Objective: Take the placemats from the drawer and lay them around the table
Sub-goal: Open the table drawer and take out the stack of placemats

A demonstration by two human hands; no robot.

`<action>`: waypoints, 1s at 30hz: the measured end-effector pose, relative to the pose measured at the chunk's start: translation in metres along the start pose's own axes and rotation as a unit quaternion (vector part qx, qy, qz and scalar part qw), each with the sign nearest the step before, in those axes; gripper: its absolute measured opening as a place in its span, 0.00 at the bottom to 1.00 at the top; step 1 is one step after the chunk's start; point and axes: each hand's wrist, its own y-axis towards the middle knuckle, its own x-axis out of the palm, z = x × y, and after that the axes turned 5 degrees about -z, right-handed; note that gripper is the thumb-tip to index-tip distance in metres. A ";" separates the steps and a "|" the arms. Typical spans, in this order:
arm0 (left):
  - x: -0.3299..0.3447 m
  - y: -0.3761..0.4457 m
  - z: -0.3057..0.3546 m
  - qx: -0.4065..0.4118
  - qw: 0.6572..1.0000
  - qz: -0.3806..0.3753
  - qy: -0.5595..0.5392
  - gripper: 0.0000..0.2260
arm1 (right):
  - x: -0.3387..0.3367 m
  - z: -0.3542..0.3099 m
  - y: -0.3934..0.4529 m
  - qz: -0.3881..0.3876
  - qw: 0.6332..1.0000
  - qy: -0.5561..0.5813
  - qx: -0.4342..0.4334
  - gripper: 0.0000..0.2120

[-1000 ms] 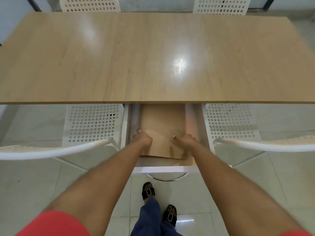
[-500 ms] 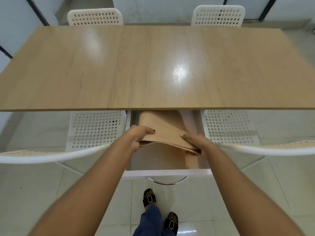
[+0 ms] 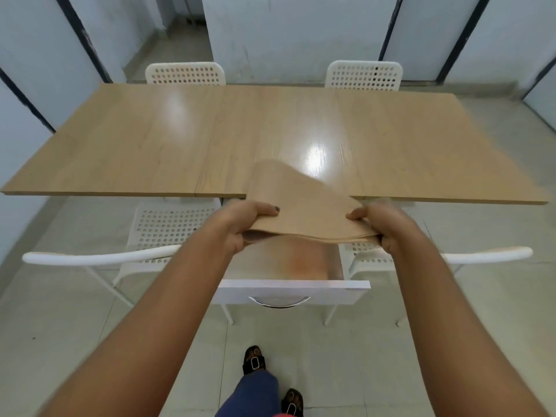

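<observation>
a person's left hand and right hand each grip an end of a thin stack of tan, wood-grain placemats, held above the open white drawer at the near edge of the glossy wooden table. the flexible sheets bow upward over that edge. the lifting-out step looks nearly done; next, one mat must be peeled off and laid flat by a chair.

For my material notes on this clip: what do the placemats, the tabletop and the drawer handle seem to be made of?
Placemats: thin, flexible sheets with a wood-grain print, perhaps vinyl or veneer; the stack bends as it is held. Tabletop: light wood-look laminate, glossy, with a bright glare patch. Drawer handle: polished metal by its chrome shine, on a white drawer front.
</observation>
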 end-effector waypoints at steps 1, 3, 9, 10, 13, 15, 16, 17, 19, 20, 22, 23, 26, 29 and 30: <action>0.003 -0.001 0.006 0.020 1.000 0.001 0.008 0.03 | -0.002 -0.003 -0.001 0.010 1.000 0.015 -0.026 0.08; 0.008 0.003 0.016 0.069 0.997 0.006 0.033 0.08 | -0.006 -0.010 0.001 0.037 0.994 0.055 -0.084 0.07; 0.017 0.059 0.041 0.150 0.987 0.005 0.055 0.27 | -0.007 -0.029 0.056 0.106 0.968 0.093 -0.206 0.17; 0.019 0.073 0.047 0.159 0.985 0.007 0.062 0.29 | -0.007 -0.033 0.069 0.112 0.966 0.091 -0.212 0.18; 0.020 0.113 0.068 0.171 0.977 -0.002 0.130 0.39 | -0.003 -0.048 0.115 0.114 0.967 0.087 -0.213 0.19; 0.016 0.141 0.080 0.170 0.968 -0.019 0.185 0.47 | 0.000 -0.058 0.145 0.112 0.968 0.085 -0.209 0.19; 0.013 0.155 0.085 0.168 0.964 -0.023 0.205 0.50 | 0.003 -0.062 0.159 0.110 0.969 0.083 -0.205 0.19; 0.010 0.172 0.093 0.160 0.963 -0.026 0.214 0.52 | 0.005 -0.068 0.176 0.108 0.971 0.080 -0.197 0.18; 0.004 0.202 0.103 0.145 0.965 -0.029 0.218 0.53 | 0.012 -0.076 0.205 0.102 0.975 0.075 -0.181 0.19; 0.001 0.218 0.108 0.139 0.965 -0.029 0.221 0.54 | 0.015 -0.078 0.221 0.100 0.977 0.072 -0.172 0.19; 0.000 0.239 0.110 0.122 0.966 -0.022 0.228 0.58 | 0.019 -0.079 0.241 0.099 0.981 0.058 -0.157 0.19; 0.000 0.249 0.111 0.111 0.965 -0.012 0.237 0.60 | 0.021 -0.080 0.252 0.102 0.982 0.050 -0.149 0.19; 0.004 0.270 0.109 0.093 0.954 0.019 0.285 0.65 | 0.023 -0.077 0.275 0.118 0.985 0.026 -0.124 0.19; 0.008 0.281 0.108 0.075 0.905 0.045 0.417 0.62 | 0.024 -0.074 0.294 0.142 0.985 -0.034 -0.097 0.20; 0.009 0.283 0.108 0.079 0.873 0.049 0.478 0.62 | 0.023 -0.073 0.298 0.149 0.984 -0.054 -0.087 0.20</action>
